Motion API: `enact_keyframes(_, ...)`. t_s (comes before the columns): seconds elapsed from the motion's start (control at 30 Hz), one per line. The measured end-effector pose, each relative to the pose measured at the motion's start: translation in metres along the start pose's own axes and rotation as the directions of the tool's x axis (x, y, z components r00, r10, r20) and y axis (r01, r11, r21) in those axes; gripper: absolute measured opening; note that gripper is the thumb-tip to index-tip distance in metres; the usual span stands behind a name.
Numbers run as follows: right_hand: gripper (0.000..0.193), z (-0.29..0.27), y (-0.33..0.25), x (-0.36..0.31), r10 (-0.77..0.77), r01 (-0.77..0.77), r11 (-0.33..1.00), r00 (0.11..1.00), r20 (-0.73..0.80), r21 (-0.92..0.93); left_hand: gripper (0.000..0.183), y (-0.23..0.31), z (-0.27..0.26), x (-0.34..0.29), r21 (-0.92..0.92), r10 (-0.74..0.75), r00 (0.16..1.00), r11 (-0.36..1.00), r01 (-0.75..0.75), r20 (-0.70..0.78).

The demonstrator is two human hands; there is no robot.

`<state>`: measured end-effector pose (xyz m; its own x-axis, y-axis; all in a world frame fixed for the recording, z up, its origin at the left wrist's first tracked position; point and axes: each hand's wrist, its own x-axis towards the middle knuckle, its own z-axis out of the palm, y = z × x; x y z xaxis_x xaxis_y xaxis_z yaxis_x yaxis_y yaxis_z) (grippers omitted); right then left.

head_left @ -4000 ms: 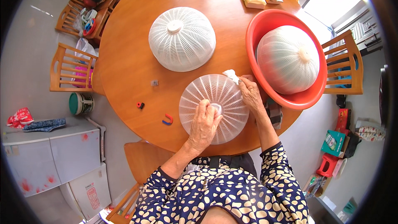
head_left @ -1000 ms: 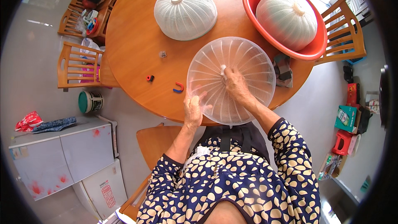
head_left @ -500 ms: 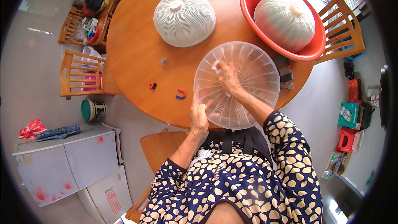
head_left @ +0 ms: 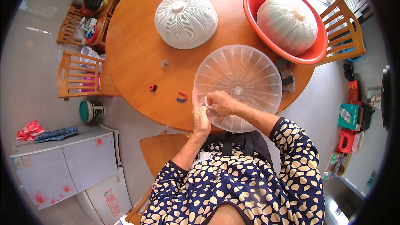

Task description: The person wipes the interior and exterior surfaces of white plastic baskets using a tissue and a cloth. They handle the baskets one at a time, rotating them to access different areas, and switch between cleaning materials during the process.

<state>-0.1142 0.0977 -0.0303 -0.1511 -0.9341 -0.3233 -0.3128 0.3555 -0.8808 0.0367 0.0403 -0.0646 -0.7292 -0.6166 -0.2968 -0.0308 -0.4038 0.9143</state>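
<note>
A clear, ribbed plastic food cover is tilted toward me at the table's near edge, its hollow inside facing up. My left hand grips its left rim, fingers partly behind the see-through wall. Inside, near that same rim, my right hand is closed on a small white wipe, right beside my left hand. Farther off, a white mesh food cover stands dome up on the table. Another pale dome cover lies in a red basin at the far right.
On the round wooden table lie a red and blue horseshoe magnet, a small red and black piece and a small clear item. A dark checked cloth is right of the cover. Wooden chairs surround the table.
My right hand, with the white wipe, has moved down and left inside the clear cover, from its upper middle to the rim by my left hand. My left hand keeps its grip.
</note>
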Motion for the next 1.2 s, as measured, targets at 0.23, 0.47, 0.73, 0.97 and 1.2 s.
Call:
enact_keyframes(0.23, 0.006, -0.050, 0.013, 0.039, 0.391, 0.032, 0.862, 0.592, -0.704, 0.506, 0.082, 0.049, 0.028, -0.008, -0.192, -0.183, 0.983, 0.966, 0.174, -0.032)
enact_keyframes(0.47, 0.006, -0.017, 0.019, 0.069, 0.224, 0.253, 0.756, 0.767, -0.602, 0.603, 0.083, 0.046, 0.025, -0.006, -0.173, -0.219, 0.974, 0.958, 0.227, 0.063)
enact_keyframes(0.73, 0.008, 0.009, -0.004, 0.032, -0.043, 0.101, 0.889, 0.990, -0.137, 0.446, 0.081, 0.049, 0.019, -0.006, -0.317, -0.161, 0.983, 0.931, 0.182, 0.092)
enact_keyframes(0.97, 0.016, -0.021, 0.006, 0.052, 0.397, 0.346, 0.499, 0.724, -0.564, 0.795, 0.092, 0.054, 0.018, -0.011, -0.321, -0.247, 0.962, 0.907, 0.273, 0.120)
enact_keyframes(1.2, 0.015, -0.039, 0.017, 0.083, 0.432, 0.461, 0.469, 0.624, -0.651, 0.753, 0.064, 0.035, 0.033, -0.024, -0.089, -0.223, 0.971, 0.969, 0.230, 0.085)
